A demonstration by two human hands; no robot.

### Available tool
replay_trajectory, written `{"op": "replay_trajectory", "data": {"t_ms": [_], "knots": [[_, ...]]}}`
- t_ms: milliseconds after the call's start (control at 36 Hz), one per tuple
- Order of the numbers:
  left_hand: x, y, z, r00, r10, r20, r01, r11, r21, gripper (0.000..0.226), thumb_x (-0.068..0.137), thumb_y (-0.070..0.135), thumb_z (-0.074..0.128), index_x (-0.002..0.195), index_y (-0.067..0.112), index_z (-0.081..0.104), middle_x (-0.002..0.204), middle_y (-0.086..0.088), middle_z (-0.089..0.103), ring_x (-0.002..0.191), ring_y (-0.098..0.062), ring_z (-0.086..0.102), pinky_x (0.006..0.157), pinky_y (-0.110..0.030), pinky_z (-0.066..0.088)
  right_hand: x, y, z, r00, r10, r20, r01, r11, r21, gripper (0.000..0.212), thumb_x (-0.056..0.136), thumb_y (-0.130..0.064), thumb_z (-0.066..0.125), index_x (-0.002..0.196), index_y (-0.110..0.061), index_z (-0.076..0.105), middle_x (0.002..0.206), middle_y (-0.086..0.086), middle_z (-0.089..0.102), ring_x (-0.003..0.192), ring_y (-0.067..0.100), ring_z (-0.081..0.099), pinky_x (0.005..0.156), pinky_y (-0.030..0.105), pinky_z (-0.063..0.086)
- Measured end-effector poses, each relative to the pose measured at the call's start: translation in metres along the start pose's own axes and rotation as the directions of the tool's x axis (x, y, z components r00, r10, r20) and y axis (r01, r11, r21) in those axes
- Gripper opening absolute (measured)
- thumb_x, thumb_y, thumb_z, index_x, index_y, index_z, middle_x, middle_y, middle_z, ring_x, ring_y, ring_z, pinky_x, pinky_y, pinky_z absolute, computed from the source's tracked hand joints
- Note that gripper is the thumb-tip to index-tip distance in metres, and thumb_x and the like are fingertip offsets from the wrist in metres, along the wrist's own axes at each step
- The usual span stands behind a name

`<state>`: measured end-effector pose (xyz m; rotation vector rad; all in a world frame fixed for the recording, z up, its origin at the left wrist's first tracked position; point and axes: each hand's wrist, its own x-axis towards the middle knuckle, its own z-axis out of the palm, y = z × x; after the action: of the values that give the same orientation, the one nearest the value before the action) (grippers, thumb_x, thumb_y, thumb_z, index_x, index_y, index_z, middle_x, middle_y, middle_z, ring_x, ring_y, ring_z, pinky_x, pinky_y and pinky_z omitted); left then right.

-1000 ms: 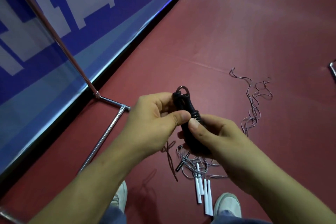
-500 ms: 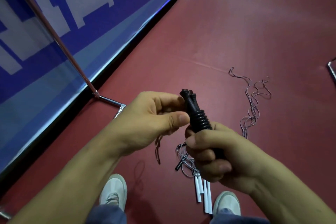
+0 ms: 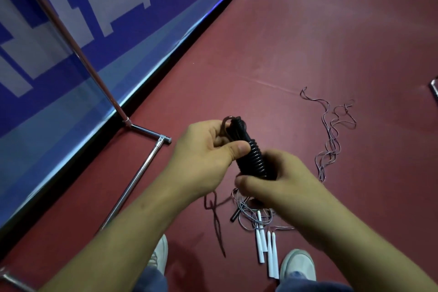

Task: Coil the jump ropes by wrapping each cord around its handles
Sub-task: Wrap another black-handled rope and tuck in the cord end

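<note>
A black jump rope has its cord coiled in tight turns around its paired handles. My right hand grips the lower end of the handles. My left hand holds the upper part, thumb pressed against the coils, with a loop of dark cord at the top by its fingers. A loose dark red cord end hangs below my hands to the floor. Several white handles with thin grey cord lie on the floor between my shoes. Another thin tangled cord trails off to the right.
The floor is dark red matting. A blue and white banner on a chrome stand runs along the left. My two white shoes are at the bottom. A small black handle lies by the grey cord.
More turns of cord sit on the handles than a second ago. My left hand has come round the top again with a loop, and the loose tail on the floor has shifted.
</note>
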<state>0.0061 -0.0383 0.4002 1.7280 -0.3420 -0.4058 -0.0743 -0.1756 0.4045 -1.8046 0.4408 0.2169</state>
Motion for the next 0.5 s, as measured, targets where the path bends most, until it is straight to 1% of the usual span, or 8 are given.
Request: {"op": "replay_trajectory", "data": {"t_ms": [28, 83, 139, 222, 306, 361, 444, 500], "knots": [[-0.001, 0.000, 0.003, 1.000, 0.007, -0.005, -0.007, 1.000, 0.024, 0.007, 0.088, 0.007, 0.074, 0.090, 0.013, 0.072, 0.059, 0.010, 0.066, 0.053, 0.000, 0.053, 0.058, -0.026, 0.042, -0.001, 0.002, 0.005, 0.998, -0.034, -0.062, 0.027, 0.993, -0.118, 0.034, 0.067, -0.030, 0.075, 0.095, -0.015, 0.062, 0.075, 0.009, 0.066, 0.061, 0.015, 0.058, 0.058, 0.047, 0.055], [-0.003, 0.002, 0.006, 0.999, 0.028, 0.028, -0.029, 0.999, 0.025, 0.007, 0.088, 0.008, 0.075, 0.093, 0.012, 0.073, 0.069, 0.001, 0.071, 0.057, -0.004, 0.055, 0.057, -0.028, 0.045, -0.001, 0.004, 0.012, 0.980, -0.118, -0.161, 0.070, 0.959, -0.275, 0.029, 0.066, -0.030, 0.076, 0.084, -0.016, 0.058, 0.063, 0.000, 0.060, 0.053, 0.013, 0.052, 0.050, 0.039, 0.048], [-0.004, 0.004, 0.005, 0.996, 0.041, 0.084, -0.036, 0.997, -0.065, 0.009, 0.089, 0.005, 0.073, 0.098, 0.007, 0.072, 0.064, 0.004, 0.065, 0.050, -0.003, 0.047, 0.050, -0.019, 0.039, -0.002, 0.002, 0.011, 0.978, -0.126, -0.165, 0.089, 0.973, -0.213, 0.027, 0.073, -0.020, 0.080, 0.072, -0.011, 0.054, 0.053, -0.003, 0.051, 0.043, 0.014, 0.046, 0.041, 0.029, 0.041], [-0.004, 0.004, -0.003, 0.988, 0.057, 0.144, -0.031, 0.984, -0.177, 0.016, 0.090, 0.001, 0.070, 0.106, 0.002, 0.071, 0.057, 0.011, 0.060, 0.049, -0.004, 0.046, 0.049, -0.016, 0.040, -0.005, -0.009, 0.002, 1.000, -0.003, 0.030, -0.001, 0.992, 0.123, 0.028, 0.081, -0.011, 0.077, 0.064, -0.016, 0.056, 0.051, 0.004, 0.044, 0.040, 0.019, 0.040, 0.040, 0.028, 0.037], [-0.004, 0.007, -0.008, 0.975, 0.071, 0.212, -0.032, 0.983, -0.183, 0.020, 0.091, 0.001, 0.068, 0.110, 0.006, 0.071, 0.064, 0.007, 0.063, 0.056, -0.014, 0.044, 0.052, -0.021, 0.039, -0.009, -0.013, -0.006, 0.969, 0.062, 0.237, -0.134, 0.945, 0.298, 0.033, 0.087, -0.010, 0.069, 0.057, -0.024, 0.061, 0.054, 0.004, 0.037, 0.039, 0.015, 0.027, 0.041, 0.021, 0.028], [-0.003, 0.007, -0.010, 0.966, 0.074, 0.247, -0.020, 0.977, -0.214, 0.020, 0.088, 0.004, 0.069, 0.108, 0.007, 0.072, 0.069, -0.001, 0.064, 0.057, -0.016, 0.043, 0.053, -0.023, 0.038, -0.010, -0.015, -0.011, 0.930, 0.086, 0.356, -0.224, 0.903, 0.367, 0.034, 0.084, -0.010, 0.068, 0.055, -0.024, 0.059, 0.052, 0.002, 0.034, 0.036, 0.011, 0.023, 0.040, 0.015, 0.024], [0.000, 0.005, -0.013, 0.959, 0.084, 0.271, 0.000, 0.955, -0.298, 0.023, 0.081, 0.011, 0.070, 0.104, 0.007, 0.072, 0.068, -0.006, 0.063, 0.054, -0.014, 0.046, 0.053, -0.020, 0.041, -0.010, -0.015, -0.018, 0.850, 0.065, 0.522, -0.364, 0.789, 0.495, 0.021, 0.069, -0.014, 0.068, 0.059, -0.023, 0.053, 0.051, -0.002, 0.033, 0.032, 0.005, 0.025, 0.035, 0.010, 0.024], [0.001, 0.004, -0.012, 0.947, 0.102, 0.306, 0.000, 0.948, -0.318, 0.026, 0.082, 0.015, 0.072, 0.107, 0.006, 0.072, 0.077, -0.020, 0.068, 0.059, -0.016, 0.049, 0.055, -0.019, 0.043, -0.009, -0.011, -0.021, 0.775, 0.006, 0.632, -0.438, 0.725, 0.531, 0.012, 0.070, -0.016, 0.067, 0.063, -0.023, 0.059, 0.050, -0.004, 0.035, 0.031, 0.002, 0.029, 0.032, 0.009, 0.025]]}}
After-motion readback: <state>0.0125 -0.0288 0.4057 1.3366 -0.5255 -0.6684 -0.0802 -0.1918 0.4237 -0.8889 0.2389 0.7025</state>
